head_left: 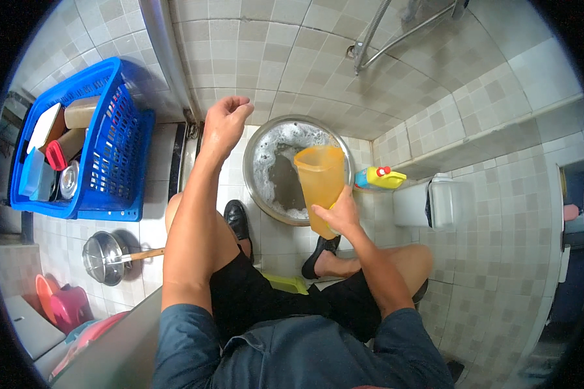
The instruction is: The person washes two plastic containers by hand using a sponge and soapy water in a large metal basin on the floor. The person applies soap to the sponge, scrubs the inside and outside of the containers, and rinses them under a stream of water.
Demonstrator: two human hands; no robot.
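Observation:
My right hand (pixel 341 212) grips a translucent orange plastic pitcher (pixel 322 172) by its side. The pitcher is tilted, its wide mouth facing away from me over the near right part of a large round metal basin (pixel 251 178). Greyish water with white suds (pixel 285 135) fills the basin. My left hand (pixel 226 123) is raised beyond the basin's left rim, its fingers curled together, and nothing shows in them. The inside of that hand is partly hidden.
A blue basket (pixel 113 139) of containers stands left, with a metal strainer and pot (pixel 105 258) nearer me. Right of the basin lies a yellow bottle with a red cap (pixel 381 177), beside a white bin (pixel 428 202). A shower hose (pixel 372 32) hangs on the tiled wall.

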